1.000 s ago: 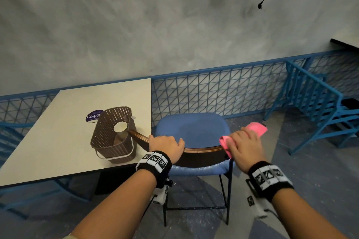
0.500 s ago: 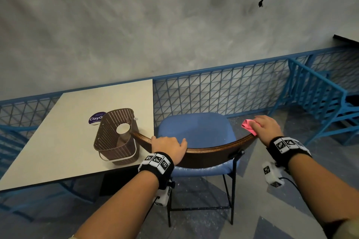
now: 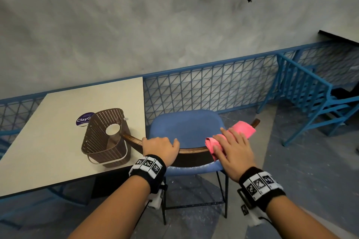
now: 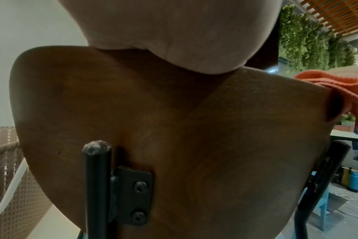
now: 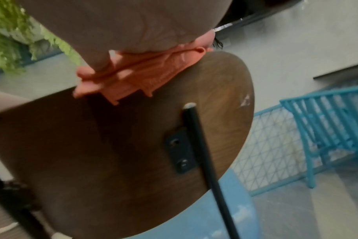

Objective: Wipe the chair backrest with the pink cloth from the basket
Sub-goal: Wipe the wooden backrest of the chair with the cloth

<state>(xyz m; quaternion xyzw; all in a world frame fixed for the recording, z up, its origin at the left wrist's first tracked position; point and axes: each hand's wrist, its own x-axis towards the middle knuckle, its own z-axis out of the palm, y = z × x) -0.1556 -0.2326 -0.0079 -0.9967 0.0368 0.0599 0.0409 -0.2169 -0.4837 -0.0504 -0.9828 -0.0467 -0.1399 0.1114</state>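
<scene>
Moved since half a second ago: right hand (image 3: pixel 232 153) with pink cloth (image 3: pixel 241 129), from the backrest's far right tip back toward the middle of its top edge. Now fingers spread flat, pressing cloth onto the wooden backrest (image 3: pixel 191 151) right of centre, cloth draped over the rim; left hand (image 3: pixel 160 146) curled over the same rim at 9 o'clock of the cloth, apart from it. Brown perforated basket (image 3: pixel 105 141) on table (image 3: pixel 48 141) at 9 o'clock of the left hand, touching the backrest's left tip; contents cannot be told.
</scene>
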